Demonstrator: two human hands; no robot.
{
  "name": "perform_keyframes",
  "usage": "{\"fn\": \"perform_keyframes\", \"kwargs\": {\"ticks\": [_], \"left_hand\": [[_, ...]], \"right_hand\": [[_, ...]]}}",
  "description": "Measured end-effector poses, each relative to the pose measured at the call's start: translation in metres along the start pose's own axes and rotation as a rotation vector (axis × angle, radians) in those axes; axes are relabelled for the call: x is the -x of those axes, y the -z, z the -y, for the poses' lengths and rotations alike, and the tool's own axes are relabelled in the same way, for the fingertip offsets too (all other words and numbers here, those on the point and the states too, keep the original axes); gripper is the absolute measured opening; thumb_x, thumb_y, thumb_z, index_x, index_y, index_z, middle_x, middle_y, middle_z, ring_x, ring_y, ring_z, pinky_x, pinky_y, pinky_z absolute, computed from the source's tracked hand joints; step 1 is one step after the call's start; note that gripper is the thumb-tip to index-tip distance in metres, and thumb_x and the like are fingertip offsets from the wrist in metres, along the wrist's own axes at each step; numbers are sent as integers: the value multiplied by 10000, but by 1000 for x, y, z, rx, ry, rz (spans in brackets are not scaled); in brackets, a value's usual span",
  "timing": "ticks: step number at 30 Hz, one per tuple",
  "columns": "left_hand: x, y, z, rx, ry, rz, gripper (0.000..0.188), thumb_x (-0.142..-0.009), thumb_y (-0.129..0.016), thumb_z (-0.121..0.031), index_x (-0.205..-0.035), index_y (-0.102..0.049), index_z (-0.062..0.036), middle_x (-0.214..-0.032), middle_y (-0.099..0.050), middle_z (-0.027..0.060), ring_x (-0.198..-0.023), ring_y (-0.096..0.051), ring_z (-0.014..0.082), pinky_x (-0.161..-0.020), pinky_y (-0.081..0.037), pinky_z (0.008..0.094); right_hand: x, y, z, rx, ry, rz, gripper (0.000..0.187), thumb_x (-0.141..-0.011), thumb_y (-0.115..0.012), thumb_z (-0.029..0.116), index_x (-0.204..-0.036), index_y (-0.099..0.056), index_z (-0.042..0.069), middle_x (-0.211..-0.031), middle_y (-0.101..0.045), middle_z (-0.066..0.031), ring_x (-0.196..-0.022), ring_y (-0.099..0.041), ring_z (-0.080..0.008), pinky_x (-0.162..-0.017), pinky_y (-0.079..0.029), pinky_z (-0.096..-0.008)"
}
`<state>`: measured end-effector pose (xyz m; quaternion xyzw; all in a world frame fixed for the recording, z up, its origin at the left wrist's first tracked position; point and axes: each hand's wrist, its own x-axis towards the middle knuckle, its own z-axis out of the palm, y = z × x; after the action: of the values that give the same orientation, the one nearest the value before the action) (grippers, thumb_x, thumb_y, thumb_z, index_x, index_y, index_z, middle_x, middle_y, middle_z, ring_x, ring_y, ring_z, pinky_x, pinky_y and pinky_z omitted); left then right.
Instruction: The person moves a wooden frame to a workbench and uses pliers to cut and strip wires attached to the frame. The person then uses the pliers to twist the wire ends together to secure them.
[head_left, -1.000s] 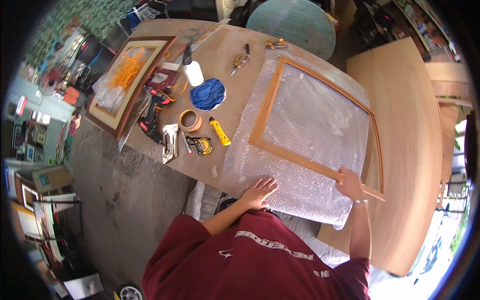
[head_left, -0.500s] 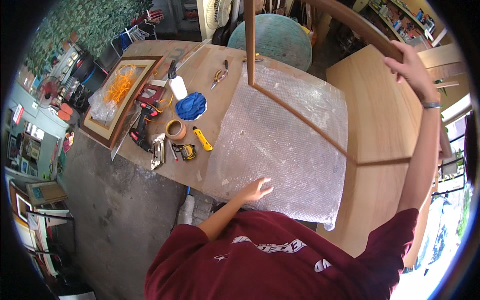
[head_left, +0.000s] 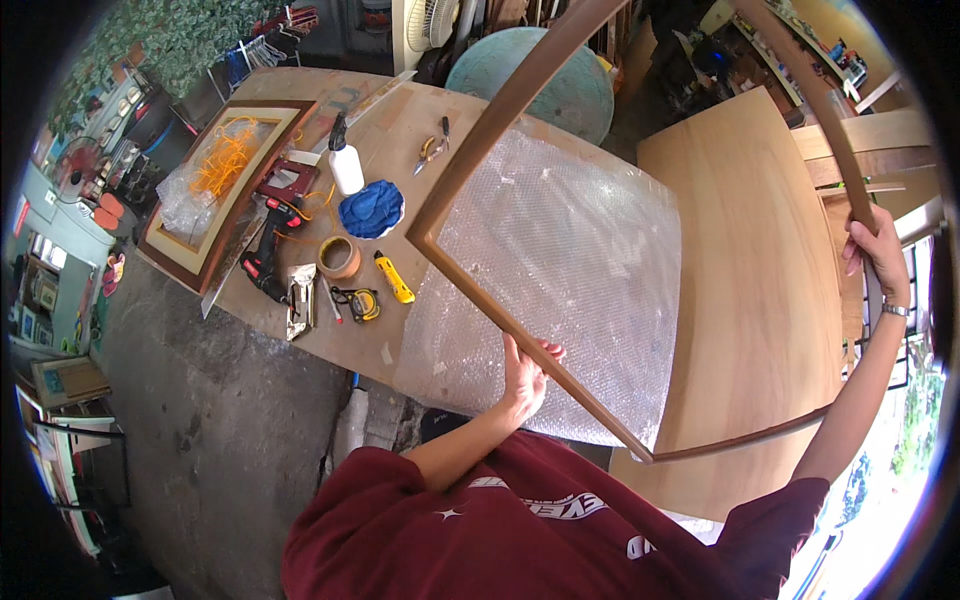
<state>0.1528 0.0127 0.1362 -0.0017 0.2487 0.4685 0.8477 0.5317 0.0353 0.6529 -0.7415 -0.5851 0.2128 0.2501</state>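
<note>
- Wooden frame (head_left: 470, 170): we hold it lifted clear of the table, spanning the centre and right of the picture, its open middle showing the bubble wrap (head_left: 560, 270) beneath.
- Left hand (head_left: 525, 372), lower centre: we grasp the frame's near rail.
- Right hand (head_left: 878, 255), right edge: we clench the far-side rail, arm raised.
- Upper left, on the table (head_left: 400, 120): yellow utility knife (head_left: 394, 277), tape roll (head_left: 339, 256), blue cloth (head_left: 371, 209), white glue bottle (head_left: 346, 163).

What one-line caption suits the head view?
Both hands, left hand and right hand, lift a large wooden frame above bubble wrap on a cluttered workbench.
</note>
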Motion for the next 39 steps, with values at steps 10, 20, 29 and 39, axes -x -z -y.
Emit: {"fn": "perform_keyframes", "kwargs": {"ticks": [10,20,29,39], "left_hand": [[81,-102,-82,-282,-536,103,557,-1008,-495,-641,-1010,-552,-87,-764,-571,56,-597,-595,197,-569,-535,352],[253,-94,-165,-482,-1076,-256,475,-1059,-471,-518,-950,-603,-75,-663,-579,49,-503,-581,179,-470,-507,331],[511,63,-204,-316,-1613,-854,537,-1021,-531,-584,-892,-548,-63,-675,-525,24,-548,-537,138,-467,-472,307],[746,206,-191,-301,-1801,-1425,440,-1038,-590,-436,-833,-600,-48,-593,-563,24,-456,-532,116,-435,-447,269]], "right_hand": [[15,87,-162,-175,166,-237,392,-1051,-561,437,-1050,-617,49,-627,-525,14,-462,-507,-98,-433,-458,-252],[-47,-66,-120,-676,396,-100,326,-1049,-580,416,-1118,-562,98,-736,-528,18,-577,-516,-60,-506,-480,-210],[35,-358,132,-824,772,479,415,-1007,-647,425,-924,-572,25,-663,-607,-67,-533,-608,-154,-503,-524,-285],[158,-731,326,-904,711,1076,384,-1065,-553,401,-873,-553,68,-753,-630,-77,-674,-610,-186,-652,-526,-339]]}}
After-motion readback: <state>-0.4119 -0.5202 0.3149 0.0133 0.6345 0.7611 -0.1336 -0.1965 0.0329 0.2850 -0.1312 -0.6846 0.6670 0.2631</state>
